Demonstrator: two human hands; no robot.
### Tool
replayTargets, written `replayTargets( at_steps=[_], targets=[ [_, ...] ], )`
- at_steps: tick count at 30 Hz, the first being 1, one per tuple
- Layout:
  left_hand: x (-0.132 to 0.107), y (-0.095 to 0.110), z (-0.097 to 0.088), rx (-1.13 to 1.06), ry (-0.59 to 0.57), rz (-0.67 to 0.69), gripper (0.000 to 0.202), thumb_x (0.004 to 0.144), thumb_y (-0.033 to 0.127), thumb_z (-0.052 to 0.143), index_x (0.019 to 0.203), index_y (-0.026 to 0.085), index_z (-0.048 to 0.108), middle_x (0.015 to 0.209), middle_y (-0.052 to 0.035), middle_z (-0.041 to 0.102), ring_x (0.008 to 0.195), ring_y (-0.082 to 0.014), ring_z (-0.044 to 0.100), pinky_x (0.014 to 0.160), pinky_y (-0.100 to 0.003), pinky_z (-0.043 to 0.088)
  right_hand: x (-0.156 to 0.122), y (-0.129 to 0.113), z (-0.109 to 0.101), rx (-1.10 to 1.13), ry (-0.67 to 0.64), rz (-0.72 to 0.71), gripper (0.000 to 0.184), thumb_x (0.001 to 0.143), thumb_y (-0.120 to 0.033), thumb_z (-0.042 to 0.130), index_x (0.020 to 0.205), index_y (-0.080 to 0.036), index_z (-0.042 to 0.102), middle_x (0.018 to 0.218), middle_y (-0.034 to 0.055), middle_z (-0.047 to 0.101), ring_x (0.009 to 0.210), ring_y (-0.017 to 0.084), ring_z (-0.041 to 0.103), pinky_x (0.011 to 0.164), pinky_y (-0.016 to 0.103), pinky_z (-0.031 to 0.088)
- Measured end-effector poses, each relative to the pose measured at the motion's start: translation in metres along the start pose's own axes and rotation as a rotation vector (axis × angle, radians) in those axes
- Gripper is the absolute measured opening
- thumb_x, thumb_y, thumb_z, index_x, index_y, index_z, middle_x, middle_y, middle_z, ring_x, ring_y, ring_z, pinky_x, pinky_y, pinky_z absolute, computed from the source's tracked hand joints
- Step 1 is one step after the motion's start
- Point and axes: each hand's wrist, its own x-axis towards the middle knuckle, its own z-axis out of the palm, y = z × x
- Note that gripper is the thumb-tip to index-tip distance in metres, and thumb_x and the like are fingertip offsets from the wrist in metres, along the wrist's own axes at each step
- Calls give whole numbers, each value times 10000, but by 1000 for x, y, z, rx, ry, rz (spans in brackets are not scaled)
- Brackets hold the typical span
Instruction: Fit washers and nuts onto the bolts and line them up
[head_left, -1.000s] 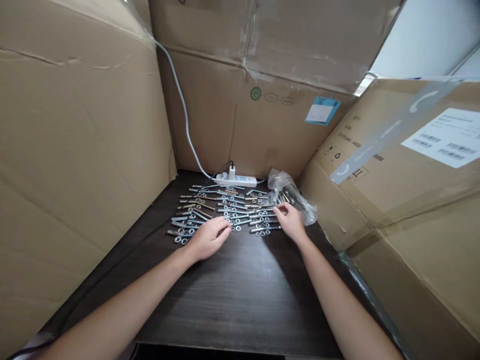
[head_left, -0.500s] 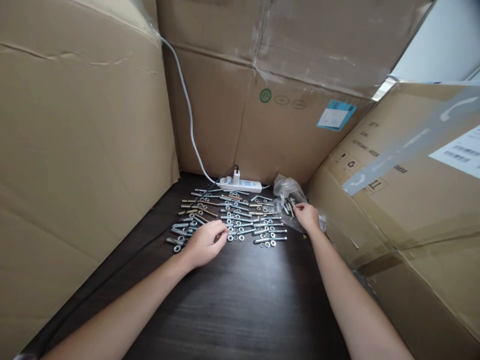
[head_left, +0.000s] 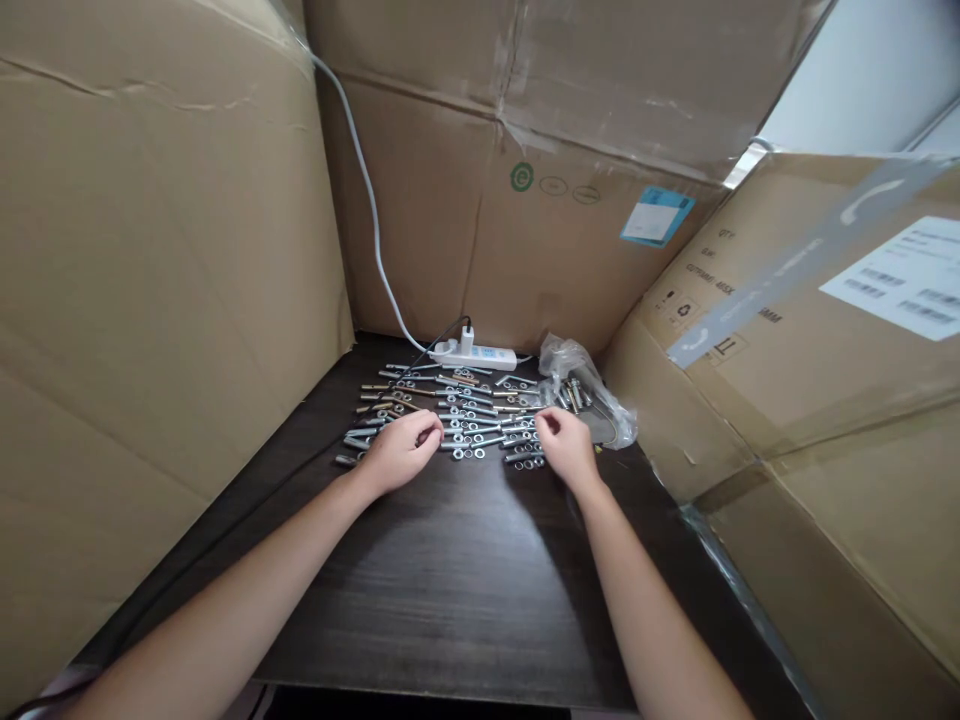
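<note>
Rows of metal bolts (head_left: 487,440) lie on the dark table (head_left: 450,580), with washers and nuts (head_left: 478,453) set among them. Over the left part of the rows rests my left hand (head_left: 405,447), its fingers curled; whatever they may hold is hidden. My right hand (head_left: 566,445) is above the right end of the rows with fingers pinched together, and I cannot make out anything between them. Behind it, a clear plastic bag (head_left: 577,360) lies crumpled, with several loose bolts (head_left: 575,394) at its opening.
A white power strip (head_left: 480,356) with a plug and a black cable stands behind the rows. Its white cord (head_left: 367,190) runs up the back. Cardboard boxes wall in the table at left (head_left: 172,250), back (head_left: 420,230) and right (head_left: 825,420).
My right hand has moved left and toward me, from the bolts at the plastic bag to the right end of the rows. My left hand has stayed nearly in place. The view has shifted slightly.
</note>
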Motion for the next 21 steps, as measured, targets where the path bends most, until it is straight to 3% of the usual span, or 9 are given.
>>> replayTargets(
  at_steps=[4, 6, 9, 11, 19, 21],
  targets=[
    [0, -1, 1, 45, -10, 43, 182, 855, 213, 421, 767, 182, 576, 773, -12, 578, 728, -154, 519, 675, -270, 399, -16, -11, -1, -12, -119, -143, 190, 801, -222, 481, 849, -207, 664, 885, 46, 678, 854, 190, 595, 783, 282, 433],
    [-1, 0, 2, 46, -21, 53, 175, 848, 199, 420, 774, 184, 578, 780, -13, 580, 734, -155, 522, 674, -269, 403, -16, 0, -13, -104, -156, -70, 193, 792, -206, 481, 860, -213, 662, 900, 39, 681, 860, 190, 594, 766, 276, 422],
    [-2, 2, 6, 39, -48, 62, 162, 835, 182, 424, 776, 187, 575, 788, -10, 581, 739, -153, 527, 668, -265, 405, -14, 24, -32, -283, -254, 177, 192, 775, -220, 499, 851, -224, 675, 836, 36, 690, 775, 187, 602, 660, 256, 393],
    [-2, 4, 8, 40, -61, 67, 153, 829, 179, 430, 777, 187, 574, 786, -8, 582, 737, -151, 528, 668, -263, 407, -12, 37, -39, -308, -292, 227, 179, 766, -235, 509, 807, -222, 683, 787, 36, 690, 733, 186, 599, 618, 249, 372],
    [-7, 22, 12, 75, 20, 237, 186, 835, 148, 398, 784, 175, 576, 763, -17, 588, 710, -140, 523, 685, -260, 408, -13, 50, -38, -264, -338, 215, 162, 751, -261, 510, 695, -205, 650, 728, 45, 680, 666, 186, 579, 562, 250, 340],
    [-1, 30, 20, 152, -36, 322, 170, 808, 136, 416, 757, 177, 573, 750, -20, 592, 721, -149, 525, 695, -268, 405, -15, 53, -39, -223, -345, 171, 148, 759, -255, 505, 710, -203, 634, 717, 32, 674, 657, 173, 579, 574, 245, 354]
  ],
)
